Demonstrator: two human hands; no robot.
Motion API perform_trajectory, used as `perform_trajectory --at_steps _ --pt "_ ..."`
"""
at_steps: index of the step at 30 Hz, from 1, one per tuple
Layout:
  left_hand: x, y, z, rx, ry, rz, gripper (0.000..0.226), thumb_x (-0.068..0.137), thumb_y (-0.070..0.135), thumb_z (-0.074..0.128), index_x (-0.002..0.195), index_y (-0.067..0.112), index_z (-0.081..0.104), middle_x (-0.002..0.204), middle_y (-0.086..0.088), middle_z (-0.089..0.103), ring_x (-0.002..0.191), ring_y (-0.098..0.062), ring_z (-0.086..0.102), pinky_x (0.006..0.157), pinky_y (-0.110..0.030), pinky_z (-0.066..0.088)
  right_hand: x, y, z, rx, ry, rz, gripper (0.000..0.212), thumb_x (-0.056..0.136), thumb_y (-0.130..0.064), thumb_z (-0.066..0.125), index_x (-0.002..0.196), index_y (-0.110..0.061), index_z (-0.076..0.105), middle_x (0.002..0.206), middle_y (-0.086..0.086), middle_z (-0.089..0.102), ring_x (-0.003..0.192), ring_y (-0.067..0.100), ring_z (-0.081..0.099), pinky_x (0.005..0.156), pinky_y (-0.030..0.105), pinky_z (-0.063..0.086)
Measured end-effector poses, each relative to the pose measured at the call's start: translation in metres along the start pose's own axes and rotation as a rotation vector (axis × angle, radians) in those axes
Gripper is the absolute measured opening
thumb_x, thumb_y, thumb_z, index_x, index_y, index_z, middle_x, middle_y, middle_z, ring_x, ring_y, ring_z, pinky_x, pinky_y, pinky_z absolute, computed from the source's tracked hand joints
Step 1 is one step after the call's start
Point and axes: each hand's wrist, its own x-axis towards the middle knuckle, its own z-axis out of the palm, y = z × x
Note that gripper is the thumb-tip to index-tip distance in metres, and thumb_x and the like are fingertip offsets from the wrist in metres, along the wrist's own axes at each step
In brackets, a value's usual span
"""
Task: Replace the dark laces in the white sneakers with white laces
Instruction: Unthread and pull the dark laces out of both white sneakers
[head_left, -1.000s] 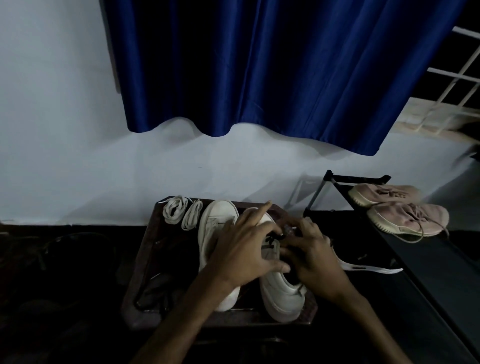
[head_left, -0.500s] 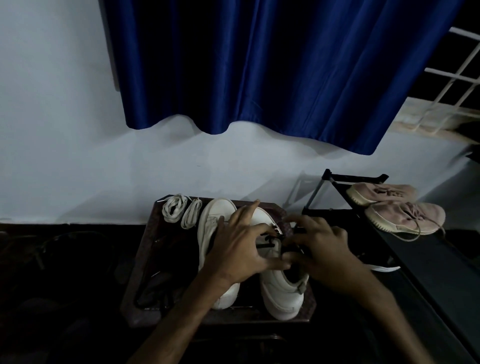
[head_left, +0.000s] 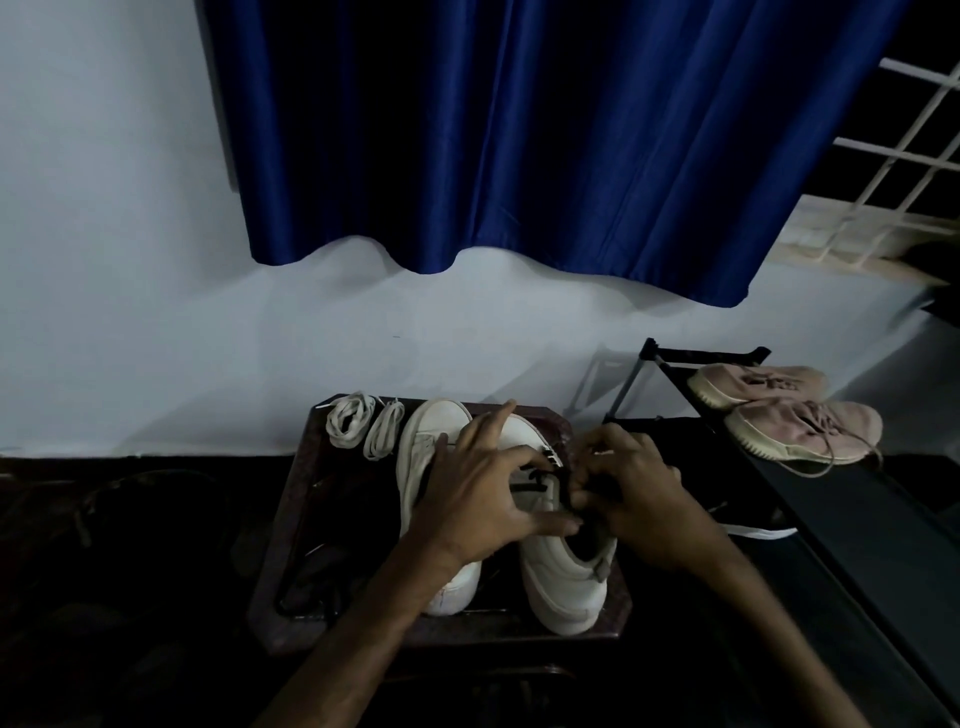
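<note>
While both hands meet over the right sneaker (head_left: 563, 587), the left sneaker (head_left: 428, 447) lies just beside it at nine o'clock. Both sit toes-away on a dark brown tray (head_left: 283, 525). The left hand (head_left: 478, 501) grips the right sneaker's upper, its thumb laid across the tongue, its middle fingers bent and its forefinger stretched toward twelve o'clock. The right hand (head_left: 641, 493), at three o'clock of the shoe, has its fingers curled in and pinches the dark lace (head_left: 535, 480), which crosses the eyelets between the two hands. Two coiled white laces (head_left: 350, 426) rest in the tray's eleven o'clock corner, apart from the shoes. At two o'clock a pair of pink sneakers (head_left: 800, 421) sits on a black rack (head_left: 852, 525). A blue curtain (head_left: 519, 145) hangs at twelve o'clock. Any marking on the shoes is too dim to read.
</note>
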Motion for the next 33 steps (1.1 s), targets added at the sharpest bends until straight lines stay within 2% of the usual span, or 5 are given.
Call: perform_trajectory --at_steps 5,17,21,26,33 --pt "0.001 0.000 0.001 0.014 0.009 -0.006 0.070 0.054 0.083 0.067 0.114 0.047 0.062 0.162 0.014 0.008 0.146 -0.010 0.011 0.116 -0.056 0.015 -0.037 0.025 -0.061 0.256 -0.214 -0.129 0.015 0.085 -0.048 0.058 0.086 -0.035 0.066 0.116 -0.015 0.049 0.111 0.011 0.048 0.091 0.033 0.044" --pt "0.000 -0.001 0.000 -0.036 -0.005 -0.004 0.069 0.056 0.079 0.070 0.117 0.048 0.060 0.161 0.014 0.009 0.146 -0.011 0.012 0.116 -0.055 0.018 -0.006 -0.027 -0.001 -0.275 -0.091 0.148 0.020 0.094 -0.038 0.051 0.109 -0.034 0.065 0.144 -0.015 0.034 0.129 0.015 0.025 0.098 0.043 0.031" --pt "0.000 -0.001 0.001 -0.031 -0.001 -0.003 0.069 0.055 0.080 0.068 0.116 0.049 0.059 0.161 0.014 0.009 0.146 -0.011 0.013 0.115 -0.054 0.019 -0.002 -0.021 0.003 -0.021 -0.144 0.187 0.029 0.099 -0.040 0.041 0.105 -0.030 0.068 0.142 -0.017 0.041 0.132 0.017 0.030 0.103 0.050 0.032" --pt "0.000 -0.002 0.001 -0.028 0.007 0.008 0.069 0.054 0.081 0.068 0.115 0.049 0.060 0.161 0.015 0.008 0.145 -0.012 0.014 0.114 -0.054 0.022 -0.005 -0.018 0.002 -0.017 0.166 0.195 0.005 0.087 -0.036 0.065 0.090 -0.035 0.068 0.113 -0.019 0.059 0.112 0.013 0.051 0.089 0.041 0.043" --pt "0.001 -0.004 0.002 -0.051 0.003 0.003 0.075 0.048 0.086 0.060 0.115 0.051 0.059 0.161 0.014 0.010 0.145 -0.010 0.013 0.113 -0.054 0.023 -0.004 -0.023 0.008 -0.149 0.109 0.189 0.020 0.088 -0.040 0.062 0.107 -0.042 0.067 0.130 -0.022 0.050 0.121 0.011 0.039 0.078 0.031 0.026"
